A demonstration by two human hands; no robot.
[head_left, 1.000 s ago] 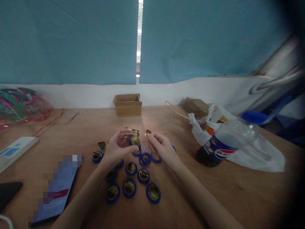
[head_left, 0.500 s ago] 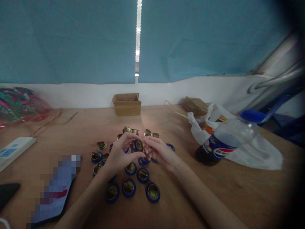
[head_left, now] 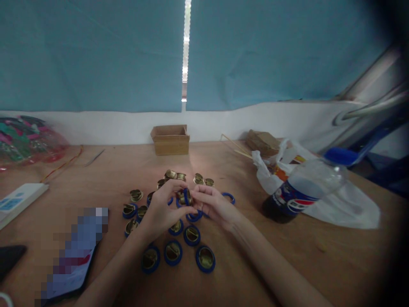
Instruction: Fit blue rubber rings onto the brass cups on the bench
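Note:
A round brass-coloured pin-back badge [head_left: 187, 196] with a blue rim is raised on edge between my hands. My left hand [head_left: 162, 209] curves around it from the left, fingers above and thumb below. From the right, my right hand [head_left: 212, 204] has its fingertips pinched at the badge's edge. Blue rings [head_left: 194, 216] lie beneath the hands, partly hidden by them. Nearer to me are several blue-rimmed badges [head_left: 173, 252], pin side up. Brass pieces without blue rims [head_left: 198, 178] sit behind the hands, and another brass piece [head_left: 136, 195] is to the left.
A cardboard box [head_left: 171, 145] stands by the wall. To the right, a Pepsi bottle [head_left: 295, 196] leans beside a white plastic bag [head_left: 348, 209]. On the left are a phone [head_left: 75, 256], a white power strip [head_left: 21, 202] and clear plastic-wrapped items [head_left: 28, 140].
The held badge has turned more edge-on. My right fingers have closed in on its edge, with the fingertips drawn together. My left hand has hardly moved.

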